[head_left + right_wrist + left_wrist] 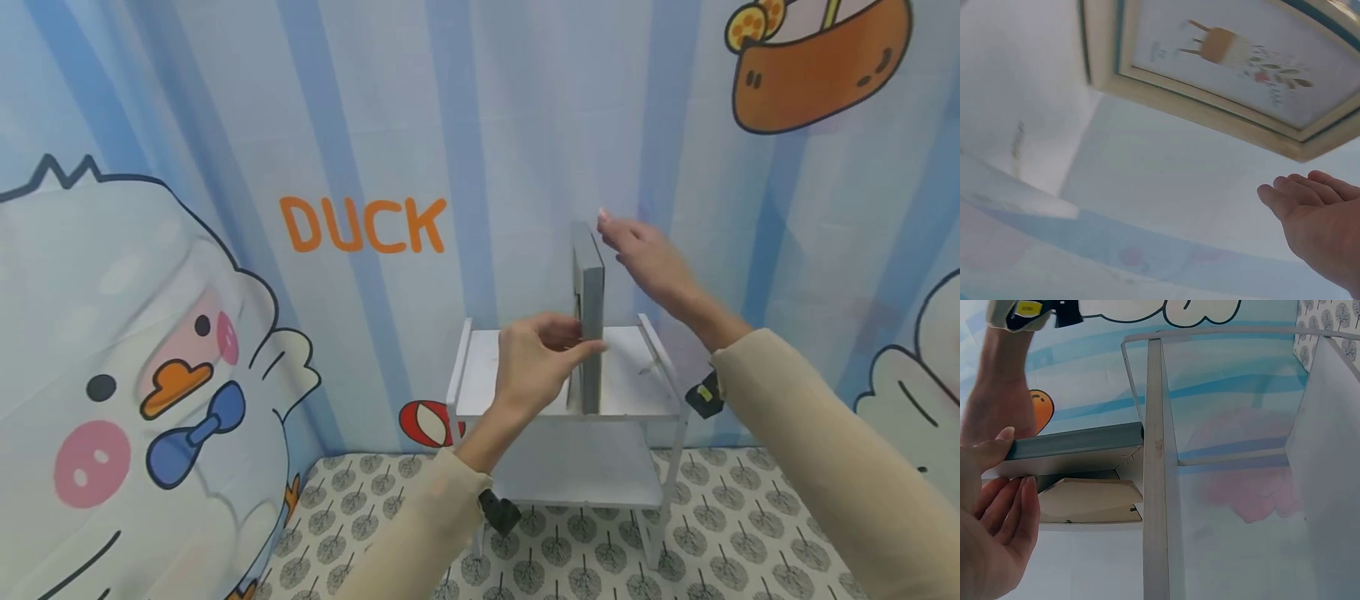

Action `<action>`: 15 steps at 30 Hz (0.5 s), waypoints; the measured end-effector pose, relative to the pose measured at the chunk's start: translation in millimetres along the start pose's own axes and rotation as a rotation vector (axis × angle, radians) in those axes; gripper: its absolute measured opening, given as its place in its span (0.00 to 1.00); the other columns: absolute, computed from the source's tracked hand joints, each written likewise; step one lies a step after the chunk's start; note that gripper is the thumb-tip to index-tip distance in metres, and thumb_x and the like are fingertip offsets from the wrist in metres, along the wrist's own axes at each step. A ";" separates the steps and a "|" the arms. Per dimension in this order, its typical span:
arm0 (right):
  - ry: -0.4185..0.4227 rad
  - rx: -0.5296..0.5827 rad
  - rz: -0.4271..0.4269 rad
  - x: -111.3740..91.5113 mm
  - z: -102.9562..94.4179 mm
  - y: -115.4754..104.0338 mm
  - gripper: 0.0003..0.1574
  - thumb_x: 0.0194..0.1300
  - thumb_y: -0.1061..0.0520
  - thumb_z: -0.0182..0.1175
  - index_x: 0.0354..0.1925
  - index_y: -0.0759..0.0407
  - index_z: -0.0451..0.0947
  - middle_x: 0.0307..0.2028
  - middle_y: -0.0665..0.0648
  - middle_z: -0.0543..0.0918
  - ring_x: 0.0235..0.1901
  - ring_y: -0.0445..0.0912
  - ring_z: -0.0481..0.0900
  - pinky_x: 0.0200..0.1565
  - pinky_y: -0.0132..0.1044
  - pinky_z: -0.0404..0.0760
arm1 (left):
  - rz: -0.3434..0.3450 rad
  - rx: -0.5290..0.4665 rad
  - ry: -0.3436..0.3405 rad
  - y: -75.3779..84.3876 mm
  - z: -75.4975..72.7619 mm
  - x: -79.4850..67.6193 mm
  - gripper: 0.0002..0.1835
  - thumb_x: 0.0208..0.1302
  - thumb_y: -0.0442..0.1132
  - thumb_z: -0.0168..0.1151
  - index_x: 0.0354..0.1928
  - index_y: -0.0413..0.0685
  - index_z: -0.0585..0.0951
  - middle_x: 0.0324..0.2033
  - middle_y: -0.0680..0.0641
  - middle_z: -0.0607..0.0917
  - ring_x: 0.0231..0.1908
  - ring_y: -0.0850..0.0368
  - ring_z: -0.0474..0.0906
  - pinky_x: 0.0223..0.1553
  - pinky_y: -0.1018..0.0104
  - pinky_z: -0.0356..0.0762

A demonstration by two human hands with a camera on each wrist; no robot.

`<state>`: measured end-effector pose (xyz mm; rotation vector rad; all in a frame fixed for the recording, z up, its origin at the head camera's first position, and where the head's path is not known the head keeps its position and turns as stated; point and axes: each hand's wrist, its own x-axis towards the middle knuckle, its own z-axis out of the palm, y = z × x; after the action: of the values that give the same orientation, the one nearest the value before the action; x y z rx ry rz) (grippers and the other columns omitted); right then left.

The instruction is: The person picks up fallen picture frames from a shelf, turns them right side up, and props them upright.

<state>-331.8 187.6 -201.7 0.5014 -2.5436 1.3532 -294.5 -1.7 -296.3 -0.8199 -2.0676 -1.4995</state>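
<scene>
1. Frame (592, 304) is standing upright on the white shelf's (633, 379) upper tier.
2. Left hand (528, 362) is pinching its near edge between thumb and fingers.
3. Right hand (651, 260) is hovering alongside, fingers near-straight, gripping nothing.
4. Striped curtain (525, 125) is hanging behind; tree-patterned floor (360, 510) is showing below.
</scene>
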 end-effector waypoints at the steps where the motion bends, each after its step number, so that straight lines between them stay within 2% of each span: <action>1: -0.001 -0.031 -0.015 -1.3 -2.8 -5.2 0.51 0.82 0.27 0.32 0.83 0.60 0.52 0.84 0.62 0.55 0.84 0.60 0.52 0.82 0.61 0.54 | 0.001 0.003 0.001 -0.1 0.1 -0.1 0.16 0.58 0.43 0.81 0.45 0.43 0.91 0.39 0.44 0.94 0.36 0.57 0.92 0.39 0.74 0.88; 4: -0.037 -0.127 -0.041 -5.0 -9.4 -18.6 0.51 0.81 0.25 0.30 0.85 0.55 0.50 0.85 0.60 0.52 0.85 0.60 0.49 0.82 0.66 0.50 | 0.007 -0.004 0.001 -0.5 0.4 -0.2 0.15 0.58 0.42 0.81 0.45 0.43 0.90 0.38 0.44 0.94 0.35 0.57 0.92 0.38 0.74 0.88; 8: -0.101 -0.289 -0.068 -9.6 -14.4 -29.8 0.50 0.80 0.24 0.33 0.85 0.51 0.50 0.84 0.61 0.54 0.84 0.63 0.49 0.80 0.71 0.49 | 0.025 -0.019 -0.008 -0.6 1.0 1.0 0.15 0.59 0.41 0.81 0.45 0.43 0.90 0.38 0.44 0.94 0.35 0.57 0.92 0.39 0.74 0.88; 12: -0.179 -0.420 -0.145 -12.7 -14.6 -33.4 0.49 0.82 0.27 0.38 0.84 0.54 0.51 0.83 0.63 0.57 0.82 0.64 0.55 0.79 0.70 0.55 | 0.048 -0.018 -0.012 -0.8 2.2 2.2 0.14 0.60 0.41 0.80 0.45 0.44 0.90 0.38 0.44 0.94 0.36 0.56 0.92 0.38 0.74 0.88; 15: -0.208 -0.521 -0.194 -14.2 -12.8 -33.1 0.50 0.82 0.28 0.39 0.84 0.57 0.50 0.83 0.64 0.55 0.83 0.63 0.54 0.80 0.66 0.55 | 0.061 -0.002 -0.018 -1.6 3.0 2.7 0.14 0.60 0.41 0.80 0.45 0.44 0.90 0.39 0.45 0.94 0.36 0.56 0.93 0.38 0.75 0.88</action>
<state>-305.3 183.9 -174.4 0.7818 -2.7732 0.5616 -297.6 1.3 -296.5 -0.8924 -2.0361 -1.4672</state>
